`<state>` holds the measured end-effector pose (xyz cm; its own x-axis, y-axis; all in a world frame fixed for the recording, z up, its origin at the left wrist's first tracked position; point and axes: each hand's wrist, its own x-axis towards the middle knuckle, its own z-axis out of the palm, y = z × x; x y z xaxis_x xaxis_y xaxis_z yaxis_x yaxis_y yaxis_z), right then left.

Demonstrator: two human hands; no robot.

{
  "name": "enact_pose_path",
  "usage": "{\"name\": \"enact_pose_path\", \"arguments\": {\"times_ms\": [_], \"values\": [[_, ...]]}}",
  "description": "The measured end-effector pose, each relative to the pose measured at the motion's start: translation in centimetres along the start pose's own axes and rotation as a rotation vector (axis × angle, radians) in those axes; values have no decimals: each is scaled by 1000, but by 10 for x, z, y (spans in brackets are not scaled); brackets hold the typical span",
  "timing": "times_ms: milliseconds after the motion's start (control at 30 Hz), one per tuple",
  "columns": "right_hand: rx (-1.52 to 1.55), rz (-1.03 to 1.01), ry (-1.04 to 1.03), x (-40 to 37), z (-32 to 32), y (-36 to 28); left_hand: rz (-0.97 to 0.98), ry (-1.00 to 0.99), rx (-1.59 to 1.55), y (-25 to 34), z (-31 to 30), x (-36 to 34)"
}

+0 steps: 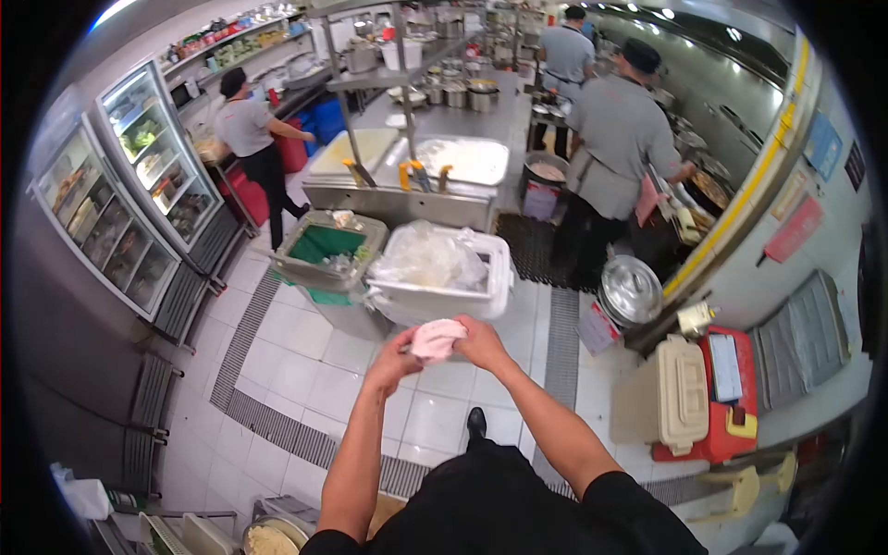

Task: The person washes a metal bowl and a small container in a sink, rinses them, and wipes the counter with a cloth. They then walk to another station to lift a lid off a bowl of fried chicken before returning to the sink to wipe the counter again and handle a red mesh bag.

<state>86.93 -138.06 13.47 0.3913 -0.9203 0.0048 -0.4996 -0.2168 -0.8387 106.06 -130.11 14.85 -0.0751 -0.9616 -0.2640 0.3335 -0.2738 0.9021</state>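
A crumpled pink cloth [437, 340] is held between both hands in front of the body, above the tiled floor. My left hand [396, 359] grips its left side, fingers bent round it. On the right side, my right hand [478, 342] has its fingers closed on the cloth. Just beyond the hands stands a white tub [444, 294] with clear plastic bags [430, 259] in it. Left of the tub is a grey bin [365, 277] with a green liner and scraps inside.
A steel counter [462, 205] with knives at its edge stands beyond the bins. Glass-door fridges [111, 213] line the left. One person [248, 129] is at the left; two others [615, 139] [564, 57] work at the right. A beige container [680, 393] stands right.
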Motion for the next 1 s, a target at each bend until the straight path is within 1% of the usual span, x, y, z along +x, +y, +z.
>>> {"name": "enact_pose_path", "arguments": {"times_ms": [33,67,100,133,167,200,233,267,300,367,400,433,467,500,533,567,600,633,667,700,733,767,800,867,900,933,967,1000], "values": [[1,-28,-11,17,-3,-15,17,-55,168,10,-9,6],[8,-98,-61,32,-6,-28,57,-174,147,19,-12,17],[15,-171,-115,47,-7,-42,77,-142,146,27,-14,30],[189,-207,-166,59,-8,-57,18,-190,45,38,-14,43],[193,-233,-191,74,-10,-66,-38,-242,-57,51,-15,57],[321,-238,-169,91,-13,-74,-17,-213,-56,67,-16,72],[450,-237,-149,108,-19,-81,-29,-302,-102,87,-16,87],[470,-236,-158,121,-30,-93,-45,-390,-150,104,-15,98],[472,-257,-184,134,-43,-102,-23,-365,-148,124,-15,110],[573,-241,-306,165,-66,-111,-20,-445,-17,161,-17,135],[726,-345,-328,189,-72,-100,14,-395,117,171,-21,153],[882,-444,-347,213,-77,-84,22,-374,124,183,-19,169],[1018,-505,-252,233,-80,-72,323,-182,667,196,-14,184],[1074,-301,-144,254,-87,-59,609,37,1202,205,-11,200],[1142,-139,-326,270,-85,-60,604,56,1204,210,-11,218],[1201,31,-503,283,-82,-60,839,3,1365,212,-10,236],[1213,143,-839,296,-74,-40,1078,-64,1519,214,-13,251],[1198,253,-1174,310,-68,-22,1071,-58,1522,213,-20,265],[1094,329,-1135,321,-66,-25,1042,-107,1646,211,-29,280],[1095,335,-1137,334,-58,-25,1009,-162,1767,206,-39,294],[853,337,-1015,346,-47,-20,936,-202,1852,205,-47,303],[616,336,-881,355,-39,-19,937,-223,1841,197,-61,321],[518,325,-753,362,-28,-21,890,-203,1889,190,-78,341],[14,66,-551,374,-14,-32,783,-171,1936,170,-96,365],[-313,-161,-603,403,6,-3,729,-151,1939,168,-105,377],[-416,-368,-293,413,24,16,683,-138,1967,161,-116,392],[-475,-322,-305,417,23,12,548,-146,1888,173,-109,384],[-576,-210,-353,417,14,-5,479,-89,1888,178,-105,382]]}}
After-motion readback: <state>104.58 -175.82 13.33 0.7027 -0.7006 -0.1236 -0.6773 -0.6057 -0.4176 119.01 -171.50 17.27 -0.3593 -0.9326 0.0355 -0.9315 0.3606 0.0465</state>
